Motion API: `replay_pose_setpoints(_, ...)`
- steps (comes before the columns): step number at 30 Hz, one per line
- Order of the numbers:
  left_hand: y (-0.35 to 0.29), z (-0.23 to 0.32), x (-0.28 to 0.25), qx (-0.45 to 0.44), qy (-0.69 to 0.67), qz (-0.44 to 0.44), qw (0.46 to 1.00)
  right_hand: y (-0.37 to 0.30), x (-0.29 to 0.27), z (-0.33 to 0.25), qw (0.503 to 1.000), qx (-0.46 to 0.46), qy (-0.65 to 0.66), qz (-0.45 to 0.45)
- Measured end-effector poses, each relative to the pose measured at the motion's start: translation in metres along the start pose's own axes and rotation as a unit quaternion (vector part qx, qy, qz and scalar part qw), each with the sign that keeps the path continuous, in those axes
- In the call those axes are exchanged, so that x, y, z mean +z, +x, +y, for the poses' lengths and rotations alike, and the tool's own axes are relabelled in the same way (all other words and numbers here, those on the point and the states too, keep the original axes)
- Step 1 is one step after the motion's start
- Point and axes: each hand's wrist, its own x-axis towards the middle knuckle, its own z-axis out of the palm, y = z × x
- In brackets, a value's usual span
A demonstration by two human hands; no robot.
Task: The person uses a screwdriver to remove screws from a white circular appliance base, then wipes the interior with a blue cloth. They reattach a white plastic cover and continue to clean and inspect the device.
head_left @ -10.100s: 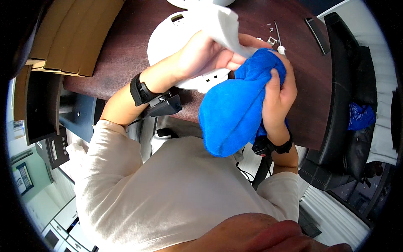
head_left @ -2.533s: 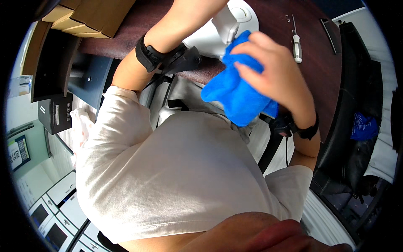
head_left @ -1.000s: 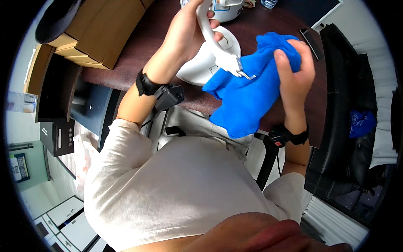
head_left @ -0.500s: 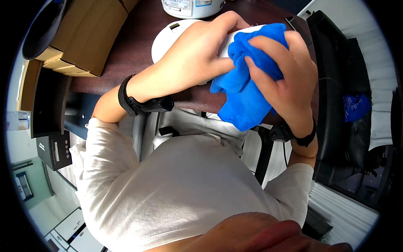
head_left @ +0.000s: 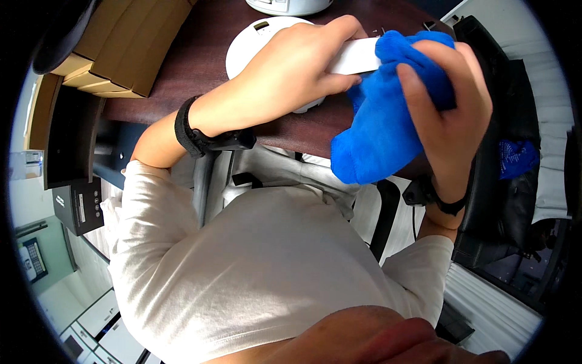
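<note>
The left hand (head_left: 297, 73) has its grip closed around a flat white part (head_left: 356, 56), fingers curled over the top edge and thumb underneath, holding it level above the near edge of the table (head_left: 200, 67). Only a short stretch of the white part shows between the two hands; its far end at 3 o'clock is buried in a blue cloth (head_left: 388, 127).

The right hand (head_left: 445, 103) has its grip pressed together on that cloth, fingers wrapped over the bunched top and pinching it against the white part. The loose rest of the cloth hangs down toward 7 o'clock from the hand, past the table edge and over the lap.

Each wrist carries a black band: the one on the left wrist (head_left: 193, 130) sits at 8 o'clock from the left hand, the one on the right wrist (head_left: 442, 203) at 6 o'clock from the right hand.

Behind the left hand, a round white disc (head_left: 254, 45) lies flat on the dark brown table, partly hidden by the knuckles. At 12 o'clock from it the base of a white pot (head_left: 288, 6) touches the picture's top edge. Cardboard boxes (head_left: 121, 45) are stacked on the table at 9 o'clock from the disc. A black chair (head_left: 503, 182) stands just beside the right arm at 3 o'clock, with a scrap of blue (head_left: 515, 159) on it.
</note>
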Motion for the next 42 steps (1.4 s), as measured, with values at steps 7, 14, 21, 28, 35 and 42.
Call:
replay_pose_setpoints(7, 0.006, -0.002, 0.003, 0.015, -0.160, -0.085, 0.983, -0.005, 0.016, -0.007, 0.990, 0.089, -0.034, -0.102)
replay_pose_setpoints(14, 0.003, -0.027, 0.010, -0.130, -0.438, -0.193, 0.868, -0.013, 0.029, 0.026, 0.999, 0.028, -0.029, 0.003)
replay_pose_setpoints(21, -0.007, -0.018, 0.006, -0.061, -0.391, -0.155, 0.905, -0.002, 0.029, 0.033, 0.997, 0.000, -0.078, -0.008)
replay_pose_setpoints(28, -0.009, -0.021, 0.009, -0.051, -0.412, -0.138, 0.900, -0.003, 0.040, 0.014, 0.994, -0.025, -0.087, -0.063)
replay_pose_setpoints(35, -0.004, -0.033, 0.019, -0.037, -0.521, -0.120, 0.844, -0.015, 0.047, 0.000, 0.991, -0.016, -0.080, -0.104)
replay_pose_setpoints(42, 0.009, -0.020, 0.020, -0.193, -0.637, -0.083, 0.742, -0.023, 0.063, -0.005, 0.979, -0.109, -0.111, -0.135)
